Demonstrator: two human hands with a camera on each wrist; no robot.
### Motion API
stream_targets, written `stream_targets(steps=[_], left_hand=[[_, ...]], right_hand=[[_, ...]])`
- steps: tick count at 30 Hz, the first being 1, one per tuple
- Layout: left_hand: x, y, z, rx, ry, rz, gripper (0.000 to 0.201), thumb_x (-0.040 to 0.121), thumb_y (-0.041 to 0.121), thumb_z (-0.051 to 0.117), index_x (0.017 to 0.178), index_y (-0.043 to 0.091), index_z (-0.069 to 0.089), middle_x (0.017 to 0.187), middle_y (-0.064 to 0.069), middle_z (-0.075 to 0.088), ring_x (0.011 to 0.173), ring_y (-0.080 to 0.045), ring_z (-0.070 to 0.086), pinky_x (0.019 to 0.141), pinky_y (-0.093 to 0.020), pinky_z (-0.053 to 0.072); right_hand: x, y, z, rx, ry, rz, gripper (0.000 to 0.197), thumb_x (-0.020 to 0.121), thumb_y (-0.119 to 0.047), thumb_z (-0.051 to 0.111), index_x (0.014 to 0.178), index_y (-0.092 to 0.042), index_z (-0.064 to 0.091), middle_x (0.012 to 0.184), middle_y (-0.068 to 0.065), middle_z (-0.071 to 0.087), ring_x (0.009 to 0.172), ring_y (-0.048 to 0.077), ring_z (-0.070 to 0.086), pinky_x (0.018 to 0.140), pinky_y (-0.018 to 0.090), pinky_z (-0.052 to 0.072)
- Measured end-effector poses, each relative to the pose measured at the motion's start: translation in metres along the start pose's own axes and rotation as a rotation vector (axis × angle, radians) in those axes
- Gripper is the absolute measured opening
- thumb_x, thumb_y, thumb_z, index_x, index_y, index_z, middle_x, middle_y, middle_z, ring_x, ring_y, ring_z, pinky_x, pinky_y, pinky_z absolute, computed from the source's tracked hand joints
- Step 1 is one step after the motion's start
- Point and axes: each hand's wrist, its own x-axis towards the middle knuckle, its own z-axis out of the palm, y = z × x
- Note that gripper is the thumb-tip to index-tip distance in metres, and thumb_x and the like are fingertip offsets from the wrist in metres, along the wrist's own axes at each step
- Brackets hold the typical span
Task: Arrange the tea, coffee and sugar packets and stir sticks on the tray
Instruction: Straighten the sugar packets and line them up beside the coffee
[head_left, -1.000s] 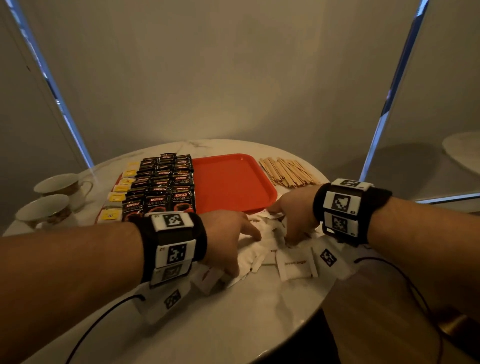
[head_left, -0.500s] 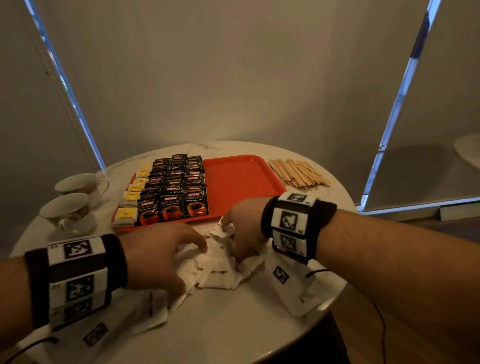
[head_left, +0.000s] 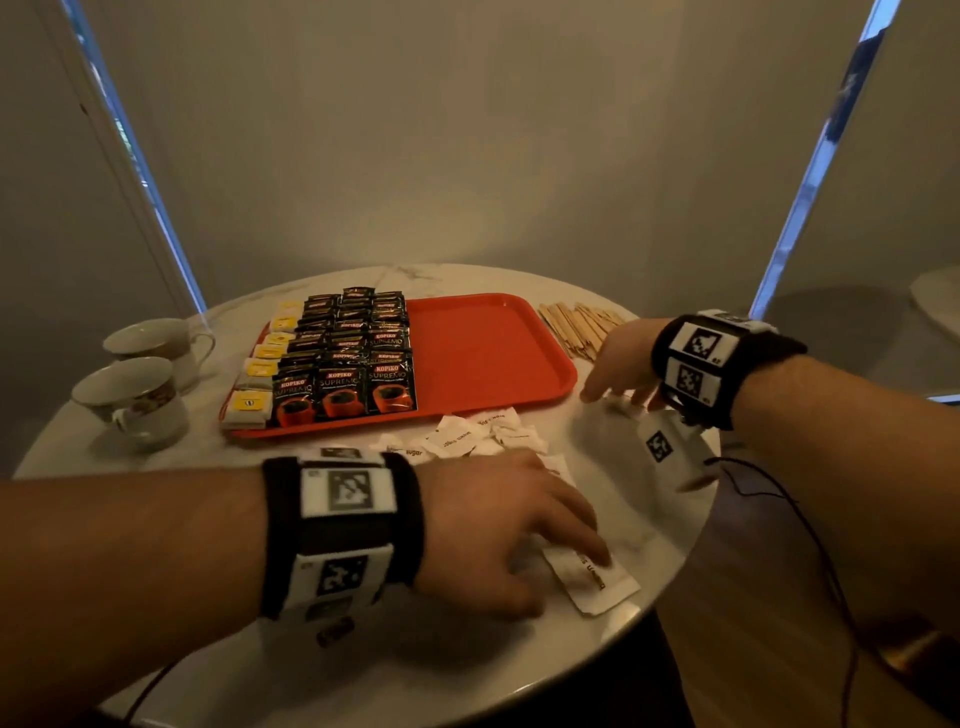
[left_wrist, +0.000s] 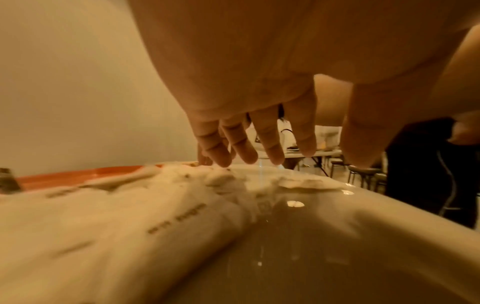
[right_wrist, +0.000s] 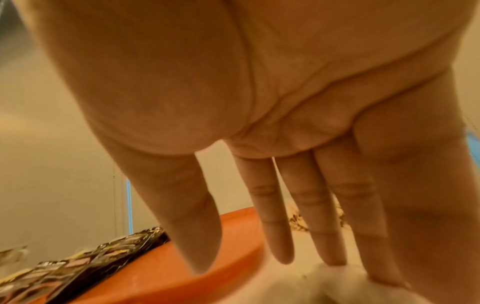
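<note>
Surface: round white marble top (head_left: 363, 670), grey wall behind, window strips L & R.
Tray: red tray (head_left: 483, 353) at centre-back; R half bare.
Coffee: black coffee packets (head_left: 345, 358) in three neat cols on tray's L half.
Tea: yellow tea packets (head_left: 260, 364) in one col along tray's L edge, just beside coffee.
Sugar: loose heap of white sugar packets (head_left: 467, 436) on surface, just in front of tray; none on tray.
Stir sticks: wooden stir sticks (head_left: 579, 325) piled on surface, just R of tray.
L grip: left hand (head_left: 498, 535) palm down, fingers straight & spread, tips pressing one sugar packet (head_left: 597, 582) flat near front edge; nothing pinched.
R grip: right hand (head_left: 621, 366) palm down off tray's R front corner, fingers straight, slightly apart, tips touching white packets there; no pinch seen.
Wrists: black bands w/ printed markers on both.
Cups: two teacups (head_left: 140, 384) on surface, L of tray.
</note>
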Motion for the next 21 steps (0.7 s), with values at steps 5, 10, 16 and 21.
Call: stream_targets(steps=[5,10,16,21], left_hand=[[0.004,0.008,0.006,0.140,-0.097,0.009,0.057,0.095,0.050,0.064,0.149,0.046,0.046,0.154,0.021,0.039,0.126,-0.015,0.037,0.101,-0.042,0.044],[-0.022,-0.005,0.006,0.170,-0.100,-0.115,0.053,0.094,0.057,0.062,0.144,0.042,0.053,0.146,0.020,0.043,0.120,-0.009,0.035,0.094,-0.035,0.038],[-0.059,-0.025,0.007,0.039,0.075,-0.304,0.054,0.083,0.047,0.073,0.134,0.046,0.057,0.144,0.019,0.040,0.126,-0.008,0.036,0.103,-0.036,0.045],[-0.084,-0.065,-0.003,-0.044,0.096,-0.670,0.098,0.071,0.040,0.084,0.153,0.044,0.032,0.157,0.016,0.034,0.140,-0.012,0.037,0.113,-0.040,0.044]], right_hand=[[-0.014,-0.009,0.013,-0.046,-0.045,-0.071,0.046,0.089,-0.047,0.073,0.124,-0.019,0.067,0.107,0.001,0.072,0.090,0.020,0.073,0.080,0.038,0.064],[-0.051,-0.044,0.027,-0.182,-0.180,-0.342,0.066,0.089,-0.042,0.074,0.149,-0.035,0.046,0.134,-0.002,0.059,0.094,0.014,0.063,0.075,0.027,0.061],[-0.059,-0.081,0.035,-0.444,-0.157,-0.457,0.080,0.090,-0.035,0.073,0.158,-0.032,0.032,0.139,-0.001,0.056,0.078,0.007,0.051,0.065,0.020,0.047],[-0.065,-0.101,0.038,-0.575,-0.175,-0.485,0.066,0.094,-0.038,0.070,0.153,-0.028,0.044,0.136,-0.002,0.061,0.067,0.004,0.051,0.054,0.016,0.042]])
